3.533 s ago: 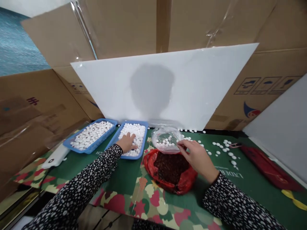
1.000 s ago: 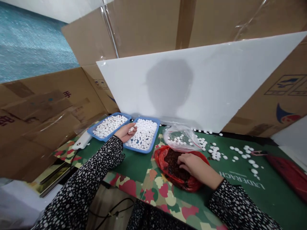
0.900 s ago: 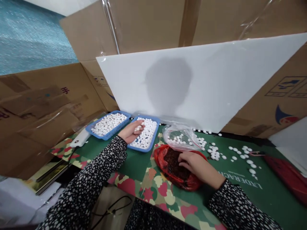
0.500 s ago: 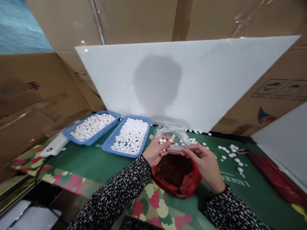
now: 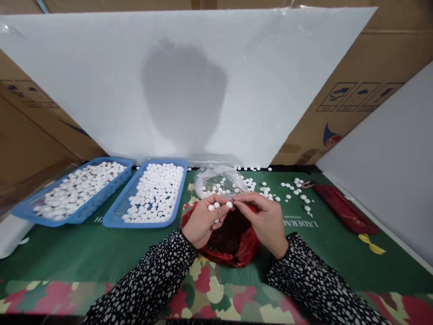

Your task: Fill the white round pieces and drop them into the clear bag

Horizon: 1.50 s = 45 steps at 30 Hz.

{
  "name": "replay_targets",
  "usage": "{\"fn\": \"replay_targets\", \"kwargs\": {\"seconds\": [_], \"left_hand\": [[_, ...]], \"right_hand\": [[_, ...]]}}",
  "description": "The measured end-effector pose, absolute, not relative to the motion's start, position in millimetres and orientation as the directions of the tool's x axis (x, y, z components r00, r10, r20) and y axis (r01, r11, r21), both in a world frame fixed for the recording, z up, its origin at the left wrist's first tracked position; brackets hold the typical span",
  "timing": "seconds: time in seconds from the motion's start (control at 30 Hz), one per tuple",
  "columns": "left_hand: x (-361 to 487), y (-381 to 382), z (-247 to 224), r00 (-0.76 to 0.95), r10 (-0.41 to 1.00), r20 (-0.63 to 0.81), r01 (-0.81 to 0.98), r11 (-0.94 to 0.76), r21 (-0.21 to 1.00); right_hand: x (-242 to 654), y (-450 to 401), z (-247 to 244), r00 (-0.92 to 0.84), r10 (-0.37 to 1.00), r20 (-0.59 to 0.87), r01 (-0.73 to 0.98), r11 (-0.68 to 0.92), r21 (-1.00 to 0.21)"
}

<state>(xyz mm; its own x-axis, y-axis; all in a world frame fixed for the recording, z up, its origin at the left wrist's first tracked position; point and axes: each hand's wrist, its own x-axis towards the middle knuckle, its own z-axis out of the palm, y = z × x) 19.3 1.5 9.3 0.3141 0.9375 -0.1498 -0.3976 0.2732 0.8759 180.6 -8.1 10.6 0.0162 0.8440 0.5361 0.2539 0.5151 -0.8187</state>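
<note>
My left hand is curled around several small white balls, with one ball at its thumb and fingertip. My right hand pinches close beside that ball; whatever lies between its fingertips is too small to make out. Beneath both hands is a red bag opened wide, with dark brown crumbly matter inside. Just behind the hands lies a clear plastic bag with white balls in it.
Two blue baskets of white balls stand at the left. Loose white balls and a dark red pouch lie at the right. A white board rises behind the green table mat.
My right hand has left the clear bag's edge and come up to the ball at my left fingertips. The view has turned right and downward.
</note>
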Motion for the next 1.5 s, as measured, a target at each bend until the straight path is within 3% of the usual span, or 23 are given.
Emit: {"fn": "replay_targets", "kwargs": {"seconds": [0.37, 0.83, 1.03, 1.17, 1.3, 1.5], "left_hand": [[18, 1, 8, 0.226, 0.966, -0.128, -0.424, 0.216, 0.880], [16, 1, 4, 0.136, 0.977, -0.166, -0.411, 0.208, 0.888], [16, 5, 7, 0.186, 0.968, -0.166, -0.408, 0.230, 0.883], [15, 3, 8, 0.234, 0.957, -0.172, -0.405, 0.257, 0.877], [7, 6, 16, 0.209, 0.941, -0.264, -0.461, 0.333, 0.822], [-6, 12, 32, 0.238, 0.907, -0.346, -0.557, 0.420, 0.717]], "right_hand": [[175, -8, 10, -0.078, 0.779, 0.623, 0.290, 0.615, -0.733], [169, -5, 2, -0.104, 0.827, 0.553, 0.237, 0.560, -0.794], [171, -3, -1, -0.121, 0.892, 0.436, 0.062, 0.445, -0.893], [172, -3, 4, -0.153, 0.837, 0.526, 0.259, 0.547, -0.796], [174, 14, 13, -0.143, 0.791, 0.594, 0.413, 0.594, -0.691], [181, 31, 21, -0.327, 0.755, 0.569, 0.586, 0.634, -0.504]]}}
